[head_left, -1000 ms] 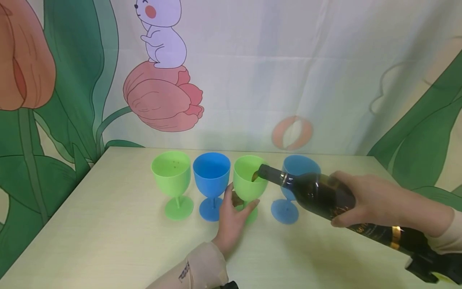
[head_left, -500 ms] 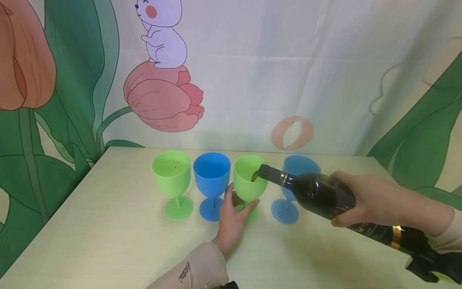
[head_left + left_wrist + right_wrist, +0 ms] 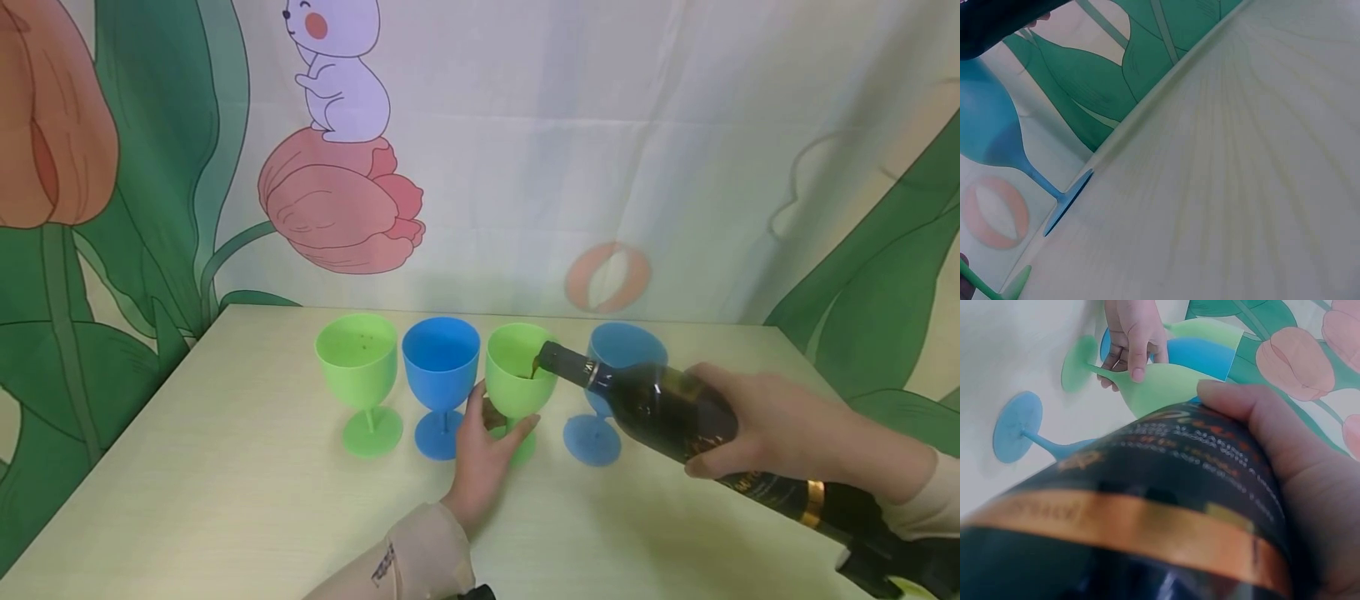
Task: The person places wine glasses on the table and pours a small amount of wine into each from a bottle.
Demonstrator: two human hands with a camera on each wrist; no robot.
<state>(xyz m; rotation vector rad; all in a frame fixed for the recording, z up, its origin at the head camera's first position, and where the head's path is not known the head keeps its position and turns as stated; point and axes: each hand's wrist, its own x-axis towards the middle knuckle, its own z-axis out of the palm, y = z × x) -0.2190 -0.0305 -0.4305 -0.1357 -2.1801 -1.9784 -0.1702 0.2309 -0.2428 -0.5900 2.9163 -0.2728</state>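
Note:
In the head view my right hand [image 3: 787, 421] grips a dark wine bottle [image 3: 667, 408] by its body, tilted with its neck down to the left. The bottle's mouth is at the rim of a green goblet [image 3: 517, 387], and a thin dark stream runs into the bowl. My left hand [image 3: 483, 458] holds that goblet low, around the stem just under the bowl, as the right wrist view also shows. The bottle's printed label [image 3: 1210, 456] and gold band fill much of that view. How much liquid is inside the goblet is hard to see.
Left of the held goblet stand a blue goblet [image 3: 440, 367] and another green goblet [image 3: 357, 367] with dark specks inside. A second blue goblet [image 3: 592, 437] stands to the right, partly behind the bottle. The pale table [image 3: 225, 492] meets a printed curtain [image 3: 487, 167] at the back.
The bottle's base has dropped slightly and moved a little left with my right hand. The stream from its mouth has become thinner. My left hand and the goblets stay in place.

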